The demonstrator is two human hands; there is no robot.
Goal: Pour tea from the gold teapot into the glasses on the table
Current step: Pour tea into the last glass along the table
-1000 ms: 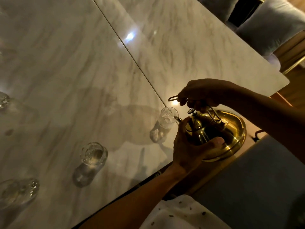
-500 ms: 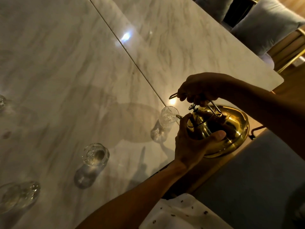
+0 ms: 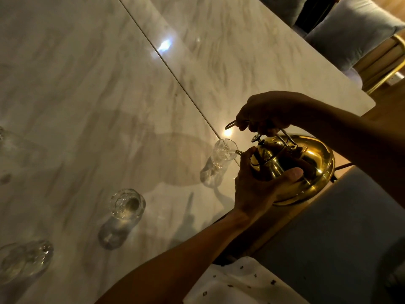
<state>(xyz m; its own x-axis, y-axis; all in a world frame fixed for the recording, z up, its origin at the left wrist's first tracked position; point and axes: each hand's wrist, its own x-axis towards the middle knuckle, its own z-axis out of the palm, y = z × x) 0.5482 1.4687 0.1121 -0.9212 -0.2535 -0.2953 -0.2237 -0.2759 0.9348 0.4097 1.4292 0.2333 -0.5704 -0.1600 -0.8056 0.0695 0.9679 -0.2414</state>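
The gold teapot (image 3: 306, 163) is held tilted over the near edge of the marble table (image 3: 109, 95), with its spout at the rim of the nearest glass (image 3: 221, 156). The right hand (image 3: 267, 113) is closed around the wire handle (image 3: 285, 134) above the lid, fingers curled fully over it. The left hand (image 3: 256, 185) is wrapped around the pot's body from below and in front, thumb pressed along the near side and fingers cupping the far side beside the spout; it has hold of the pot only, not the glass. Compared with one second ago, the grip of both hands is unchanged and the pot remains tipped toward the same glass; the spout tip has stayed at that glass's rim throughout. The pot and both hands sit slightly lower and further right against the table edge than before, a shift that matches the camera's own small movement. Whether liquid is leaving the spout cannot be told in the dim light. A second glass (image 3: 127, 205) stands well to the left of the first, near the table's front edge, and a third glass (image 3: 26, 257) stands further left still; both are in the same places on the table as earlier. A grey cushion (image 3: 350, 31) lies beyond the far table edge.
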